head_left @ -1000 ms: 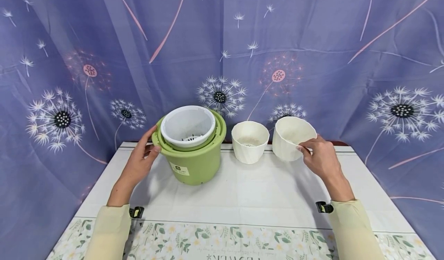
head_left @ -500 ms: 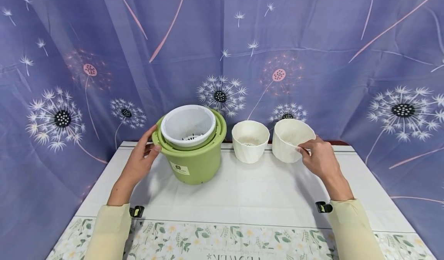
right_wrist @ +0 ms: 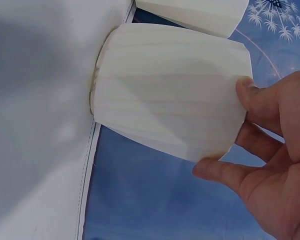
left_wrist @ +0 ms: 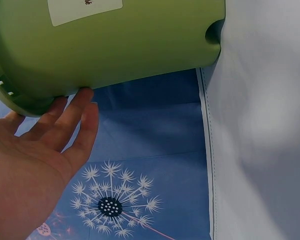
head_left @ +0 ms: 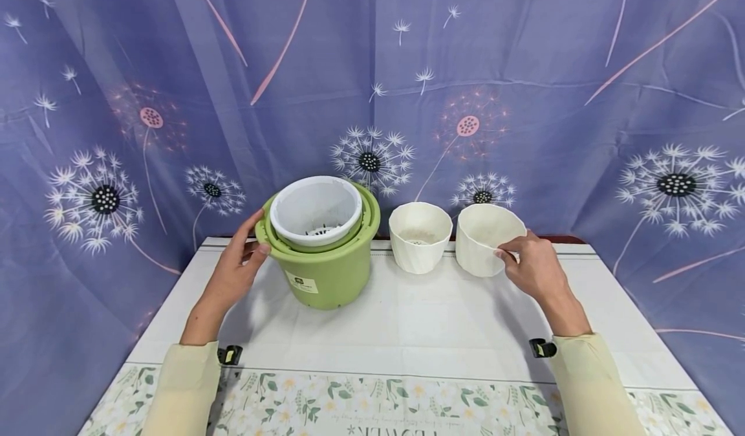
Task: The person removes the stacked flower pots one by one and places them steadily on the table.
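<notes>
A large green flowerpot [head_left: 326, 281] stands on the left of the table with a white inner pot [head_left: 317, 213] nested in its top. My left hand [head_left: 233, 274] rests its relaxed fingers against the green pot's left rim; in the left wrist view the fingertips [left_wrist: 85, 95] touch just below that rim. To the right stand two small cream fluted flowerpots. My right hand [head_left: 538, 268] pinches the rim of the right-hand flowerpot [head_left: 483, 248] between thumb and fingers. Beside it, close by, is the other cream flowerpot [head_left: 419, 251], which neither hand touches.
A white tablecloth [head_left: 372, 345] with a floral band along the front covers the table. Behind and at both sides hangs a purple dandelion-print curtain [head_left: 302, 112]. The pots stand near the table's back edge.
My right hand has lowered the right-hand cream flowerpot slightly, and it now stands more level on the table. My left hand and the green flowerpot have hardly moved.
</notes>
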### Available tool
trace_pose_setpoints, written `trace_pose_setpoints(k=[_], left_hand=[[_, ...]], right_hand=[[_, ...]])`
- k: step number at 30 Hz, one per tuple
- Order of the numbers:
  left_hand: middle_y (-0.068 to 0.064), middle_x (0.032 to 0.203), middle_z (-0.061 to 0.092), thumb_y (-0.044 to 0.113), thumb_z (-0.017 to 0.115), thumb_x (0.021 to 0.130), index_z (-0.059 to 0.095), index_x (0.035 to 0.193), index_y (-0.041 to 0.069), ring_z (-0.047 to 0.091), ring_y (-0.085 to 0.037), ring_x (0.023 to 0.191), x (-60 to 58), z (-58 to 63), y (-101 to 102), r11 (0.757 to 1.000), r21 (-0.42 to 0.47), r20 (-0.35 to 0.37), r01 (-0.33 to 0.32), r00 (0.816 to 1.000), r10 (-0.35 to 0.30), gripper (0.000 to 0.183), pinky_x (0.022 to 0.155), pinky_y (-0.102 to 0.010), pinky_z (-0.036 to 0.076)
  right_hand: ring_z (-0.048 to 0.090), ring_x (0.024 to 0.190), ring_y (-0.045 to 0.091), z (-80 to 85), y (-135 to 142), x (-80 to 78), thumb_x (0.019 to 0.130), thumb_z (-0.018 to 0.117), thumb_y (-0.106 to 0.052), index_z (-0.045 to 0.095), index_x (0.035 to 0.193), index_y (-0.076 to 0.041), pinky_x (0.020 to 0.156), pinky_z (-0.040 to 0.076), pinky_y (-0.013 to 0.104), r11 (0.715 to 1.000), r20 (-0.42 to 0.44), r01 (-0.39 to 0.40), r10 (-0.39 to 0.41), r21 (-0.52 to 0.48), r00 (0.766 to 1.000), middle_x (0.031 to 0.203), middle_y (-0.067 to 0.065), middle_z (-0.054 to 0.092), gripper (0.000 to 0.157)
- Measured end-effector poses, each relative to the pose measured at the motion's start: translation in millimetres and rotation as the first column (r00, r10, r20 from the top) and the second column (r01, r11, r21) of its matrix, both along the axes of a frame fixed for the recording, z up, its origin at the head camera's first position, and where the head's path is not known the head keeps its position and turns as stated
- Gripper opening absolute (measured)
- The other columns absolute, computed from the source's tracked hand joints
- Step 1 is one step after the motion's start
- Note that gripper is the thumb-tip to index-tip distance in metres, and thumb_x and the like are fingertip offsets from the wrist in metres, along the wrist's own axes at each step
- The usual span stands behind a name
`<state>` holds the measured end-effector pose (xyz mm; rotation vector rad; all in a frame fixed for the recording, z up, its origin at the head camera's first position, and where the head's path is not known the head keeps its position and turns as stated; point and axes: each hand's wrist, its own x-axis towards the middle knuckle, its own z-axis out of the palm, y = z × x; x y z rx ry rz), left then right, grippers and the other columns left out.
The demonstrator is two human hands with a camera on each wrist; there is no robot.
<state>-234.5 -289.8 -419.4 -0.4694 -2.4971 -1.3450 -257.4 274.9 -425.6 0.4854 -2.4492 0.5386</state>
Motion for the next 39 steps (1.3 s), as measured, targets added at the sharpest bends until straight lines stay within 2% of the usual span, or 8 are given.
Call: trace_pose_setpoints(k=[5,9,12,14,19,27,31,39], left_hand=[[-0.019,0.157,0.045,0.028,0.051,0.115,0.019,0.171,0.035,0.055,-0.041,0.135,0.1,-0.1,0.4,1.0,0.01,-0.002,0.004,1.0,-0.004,0.066,0.103,-0.059,0.046],[-0.019,0.157,0.045,0.028,0.052,0.115,0.019,0.171,0.034,0.055,-0.042,0.135,0.1,-0.3,0.3,1.0,0.013,-0.006,0.007,1.0,-0.007,0.066,0.103,-0.06,0.045],[-0.018,0.157,0.045,0.028,0.051,0.115,0.019,0.171,0.034,0.056,-0.04,0.135,0.1,-0.2,0.1,1.0,0.006,-0.007,0.006,1.0,-0.006,0.066,0.102,-0.057,0.047],[-0.018,0.158,0.045,0.028,0.051,0.115,0.019,0.171,0.034,0.056,-0.04,0.135,0.1,0.0,0.0,1.0,0.001,-0.007,0.004,1.0,-0.004,0.066,0.102,-0.054,0.047],[-0.017,0.158,0.045,0.028,0.051,0.115,0.019,0.171,0.034,0.056,-0.039,0.135,0.5,0.8,0.4,1.0,-0.003,-0.006,0.001,1.0,-0.001,0.065,0.101,-0.047,0.048],[-0.018,0.157,0.045,0.027,0.051,0.115,0.019,0.172,0.032,0.056,-0.039,0.134,1.2,1.0,1.2,1.0,-0.001,-0.008,0.004,1.0,-0.004,0.065,0.1,-0.034,0.049],[-0.018,0.157,0.045,0.027,0.052,0.115,0.02,0.172,0.032,0.056,-0.039,0.134,1.0,0.5,0.7,1.0,0.001,-0.01,0.005,1.0,-0.005,0.066,0.099,-0.031,0.048],[-0.018,0.156,0.046,0.027,0.052,0.115,0.02,0.171,0.033,0.056,-0.039,0.134,0.4,0.4,0.5,1.0,-0.002,-0.012,0.005,1.0,-0.005,0.065,0.099,-0.033,0.049]], right_hand=[[0.071,0.072,0.044,-1.0,0.1,0.4,0.082,0.082,0.004,0.083,0.086,0.004,0.088,0.053,0.066,1.0,0.004,0.002,-0.002,-0.004,1.0,0.081,0.021,0.076,0.004],[0.071,0.072,0.044,-0.3,-0.2,1.0,0.083,0.081,0.005,0.083,0.087,0.004,0.095,0.051,0.067,1.0,0.014,0.003,-0.003,-0.006,1.0,0.082,0.022,0.076,0.004],[0.071,0.072,0.043,0.0,0.2,1.1,0.084,0.081,0.005,0.082,0.087,0.005,0.103,0.047,0.069,1.0,0.027,-0.003,0.003,-0.001,1.0,0.083,0.022,0.076,0.004],[0.071,0.071,0.042,-0.2,0.5,0.8,0.084,0.081,0.005,0.082,0.087,0.006,0.103,0.047,0.069,1.0,0.028,-0.008,0.008,0.005,1.0,0.083,0.021,0.076,0.004],[0.068,0.068,0.037,-1.3,1.2,-0.2,0.083,0.081,0.005,0.081,0.087,0.006,0.091,0.052,0.064,0.999,0.004,-0.024,0.024,0.027,1.0,0.081,0.019,0.075,0.004],[0.068,0.075,0.039,-0.7,2.0,1.0,0.086,0.079,0.003,0.079,0.089,0.007,0.104,0.046,0.067,0.997,0.019,-0.046,0.045,0.058,0.999,0.082,0.018,0.075,0.004],[0.069,0.078,0.04,-0.9,3.4,1.3,0.086,0.079,0.002,0.079,0.09,0.006,0.098,0.049,0.064,0.996,0.01,-0.06,0.06,0.063,0.998,0.083,0.017,0.075,0.005],[0.069,0.084,0.038,-3.6,5.9,0.2,0.086,0.081,-0.001,0.079,0.092,0.003,0.081,0.053,0.056,0.993,-0.039,-0.086,0.089,0.078,0.995,0.088,0.016,0.074,0.008]])
